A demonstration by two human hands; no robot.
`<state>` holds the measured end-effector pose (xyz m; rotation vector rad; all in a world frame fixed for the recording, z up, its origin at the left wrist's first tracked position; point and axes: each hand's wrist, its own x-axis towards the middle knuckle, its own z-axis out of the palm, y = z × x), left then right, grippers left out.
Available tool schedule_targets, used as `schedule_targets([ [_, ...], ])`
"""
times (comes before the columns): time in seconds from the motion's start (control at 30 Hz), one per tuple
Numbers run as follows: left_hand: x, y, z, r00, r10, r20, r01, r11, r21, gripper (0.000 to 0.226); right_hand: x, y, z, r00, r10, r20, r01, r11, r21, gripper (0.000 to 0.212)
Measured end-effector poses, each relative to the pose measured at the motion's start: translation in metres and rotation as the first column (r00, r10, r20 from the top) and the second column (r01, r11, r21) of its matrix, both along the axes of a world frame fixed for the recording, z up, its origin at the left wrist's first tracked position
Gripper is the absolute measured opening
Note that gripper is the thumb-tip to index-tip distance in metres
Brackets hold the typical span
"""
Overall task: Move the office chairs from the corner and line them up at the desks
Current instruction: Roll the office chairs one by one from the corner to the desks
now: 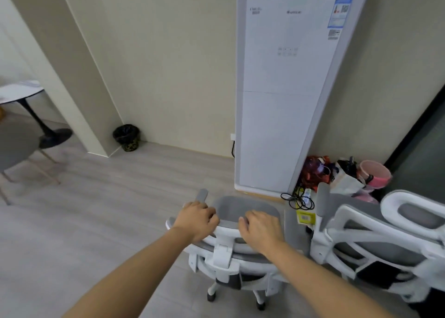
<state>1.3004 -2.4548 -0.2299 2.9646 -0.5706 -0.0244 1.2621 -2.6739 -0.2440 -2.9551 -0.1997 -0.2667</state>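
White-framed grey mesh office chair (231, 252): left hand (196, 219) and right hand (258, 228) curl over its headrest; swinging toward three o'clock risks striking second white-framed grey chair (375, 236).

We have both hands on a chair (240, 252): the left hand (197, 221) and right hand (260, 233) curl over its top rail. Just to its right a second chair (375, 243) stands close, leaving only a narrow gap between them. Ahead, a tall white unit (286, 89) blocks the way, with clutter (342, 175) and a cable (298, 201) on the floor in the corner beside it. To our left the floor (96, 209) lies open up to the wall, where a bin (127, 137) sits. Farther left stand a round table (21, 94) and a grey seat (14, 149).
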Motion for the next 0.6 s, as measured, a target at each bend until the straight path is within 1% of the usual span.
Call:
schedule_targets([
  [0.13, -0.054, 0.025, -0.006, 0.995, 0.100, 0.003, -0.100, 0.995, 0.014, 0.046, -0.028, 0.020, 0.000, 0.997, 0.079, 0.000, -0.079, 0.997, -0.022, 0.045],
  [0.27, -0.111, 0.055, -0.003, 0.981, 0.194, 0.010, -0.194, 0.980, 0.037, 0.047, -0.061, 0.053, -0.003, 0.982, 0.191, -0.008, -0.191, 0.981, -0.034, 0.058],
  [0.33, -0.138, 0.077, -0.002, 0.968, 0.252, -0.006, -0.252, 0.967, 0.039, 0.046, -0.080, 0.078, -0.002, 0.971, 0.238, -0.022, -0.239, 0.970, -0.047, 0.059],
  [0.4, -0.166, 0.104, -0.002, 0.950, 0.310, -0.025, -0.309, 0.951, 0.026, 0.049, -0.100, 0.105, 0.000, 0.959, 0.279, -0.050, -0.281, 0.959, -0.043, 0.061],
  [0.53, -0.229, 0.155, -0.003, 0.916, 0.402, -0.009, -0.402, 0.916, 0.014, 0.062, -0.145, 0.157, 0.005, 0.924, 0.372, -0.090, -0.373, 0.928, 0.000, 0.047],
  [0.6, -0.263, 0.177, -0.001, 0.892, 0.452, 0.006, -0.452, 0.892, 0.018, 0.066, -0.169, 0.182, 0.006, 0.902, 0.419, -0.105, -0.418, 0.908, 0.035, 0.046],
])
